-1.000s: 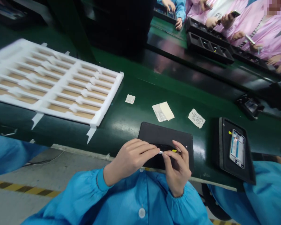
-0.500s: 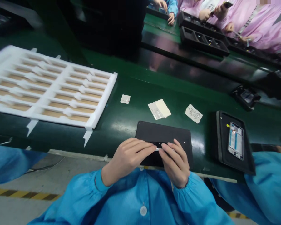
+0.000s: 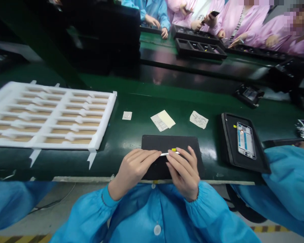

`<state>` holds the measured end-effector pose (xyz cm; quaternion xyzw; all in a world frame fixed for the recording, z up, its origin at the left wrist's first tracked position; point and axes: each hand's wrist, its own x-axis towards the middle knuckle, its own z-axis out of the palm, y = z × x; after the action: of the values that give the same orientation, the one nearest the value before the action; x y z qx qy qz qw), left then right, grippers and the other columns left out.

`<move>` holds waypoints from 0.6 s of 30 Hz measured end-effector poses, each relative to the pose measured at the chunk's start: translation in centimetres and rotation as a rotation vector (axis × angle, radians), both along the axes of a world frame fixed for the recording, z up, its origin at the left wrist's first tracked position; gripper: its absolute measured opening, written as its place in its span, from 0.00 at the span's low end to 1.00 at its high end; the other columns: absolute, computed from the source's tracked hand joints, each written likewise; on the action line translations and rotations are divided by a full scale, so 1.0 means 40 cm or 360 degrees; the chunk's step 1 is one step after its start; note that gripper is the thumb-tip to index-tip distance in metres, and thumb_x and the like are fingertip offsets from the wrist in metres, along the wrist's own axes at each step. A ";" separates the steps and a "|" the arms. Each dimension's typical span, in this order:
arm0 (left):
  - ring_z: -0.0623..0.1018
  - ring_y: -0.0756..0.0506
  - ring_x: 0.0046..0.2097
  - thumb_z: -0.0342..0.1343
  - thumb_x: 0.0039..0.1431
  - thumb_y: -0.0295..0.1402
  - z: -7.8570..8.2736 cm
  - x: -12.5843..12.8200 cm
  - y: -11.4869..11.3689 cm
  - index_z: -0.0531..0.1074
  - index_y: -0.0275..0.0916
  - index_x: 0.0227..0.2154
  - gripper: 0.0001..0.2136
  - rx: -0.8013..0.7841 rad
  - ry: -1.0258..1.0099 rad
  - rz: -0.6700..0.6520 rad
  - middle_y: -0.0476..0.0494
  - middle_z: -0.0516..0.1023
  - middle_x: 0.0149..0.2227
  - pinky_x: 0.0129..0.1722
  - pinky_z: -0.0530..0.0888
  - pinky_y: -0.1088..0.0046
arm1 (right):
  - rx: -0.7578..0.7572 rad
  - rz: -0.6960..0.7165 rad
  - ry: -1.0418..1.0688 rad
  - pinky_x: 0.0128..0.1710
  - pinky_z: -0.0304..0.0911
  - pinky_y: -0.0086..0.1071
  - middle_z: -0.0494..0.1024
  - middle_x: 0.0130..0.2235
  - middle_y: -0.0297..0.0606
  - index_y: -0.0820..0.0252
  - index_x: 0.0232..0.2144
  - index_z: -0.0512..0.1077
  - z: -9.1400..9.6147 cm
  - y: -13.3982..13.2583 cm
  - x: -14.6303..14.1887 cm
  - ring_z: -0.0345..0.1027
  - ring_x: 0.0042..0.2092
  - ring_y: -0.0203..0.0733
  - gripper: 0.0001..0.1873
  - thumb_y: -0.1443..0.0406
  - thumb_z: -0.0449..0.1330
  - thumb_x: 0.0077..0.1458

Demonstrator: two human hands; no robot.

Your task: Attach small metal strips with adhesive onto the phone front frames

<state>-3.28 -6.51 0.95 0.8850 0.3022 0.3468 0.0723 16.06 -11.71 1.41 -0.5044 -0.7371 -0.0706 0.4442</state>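
Both hands hold a thin phone part [image 3: 164, 154] that shows edge-on as a white strip, with a yellow tab [image 3: 174, 150] standing above it. My left hand [image 3: 136, 167] pinches its left end between thumb and fingertips. Bent around the right end are the fingers of my right hand [image 3: 184, 171]. Most of the part is hidden by the fingers. Directly below lies a black mat [image 3: 154, 141] at the bench's front edge. Beyond it are a cream and clear sticker sheet [image 3: 163, 120], a small pale square [image 3: 127, 115] and a crumpled marked paper [image 3: 199, 119].
A white foam tray [image 3: 99, 130] with slots sits at left. On the right, a black foam tray [image 3: 226, 141] carries a phone frame [image 3: 246, 141] with a yellow tab. Black compartment trays [image 3: 201, 49] stand before co-workers across the bench. Blue sleeves flank both sides.
The phone part has tilted in my hands: its dark face showed before, and now a white edge and yellow tab show. The camera view has shifted, moving the scene left.
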 end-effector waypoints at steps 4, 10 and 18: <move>0.80 0.46 0.42 0.46 0.67 0.21 0.003 -0.004 0.021 0.71 0.41 0.54 0.17 0.0087 0.0156 -0.0048 0.43 0.80 0.46 0.38 0.73 0.69 | 0.0140 -0.0174 0.0171 0.57 0.62 0.55 0.82 0.42 0.39 0.58 0.41 0.76 0.001 -0.014 0.042 0.73 0.50 0.47 0.14 0.76 0.63 0.54; 0.79 0.49 0.39 0.44 0.67 0.20 0.012 0.003 0.034 0.74 0.42 0.50 0.18 0.0116 0.0173 -0.0059 0.45 0.81 0.42 0.34 0.70 0.72 | 0.0057 -0.0210 0.0272 0.55 0.65 0.55 0.81 0.42 0.40 0.59 0.40 0.76 -0.039 -0.033 0.095 0.73 0.49 0.48 0.14 0.78 0.63 0.53; 0.78 0.49 0.40 0.45 0.67 0.20 0.009 0.001 0.030 0.73 0.42 0.51 0.17 0.0106 0.0200 -0.0050 0.46 0.80 0.43 0.34 0.70 0.72 | 0.0063 -0.0280 0.0334 0.54 0.66 0.54 0.81 0.42 0.40 0.60 0.39 0.77 -0.064 -0.047 0.105 0.74 0.47 0.47 0.13 0.78 0.62 0.53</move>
<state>-3.25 -5.33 1.31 0.9115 0.2806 0.2993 0.0293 20.26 -13.58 -1.14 -0.5629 -0.6380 -0.0708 0.5207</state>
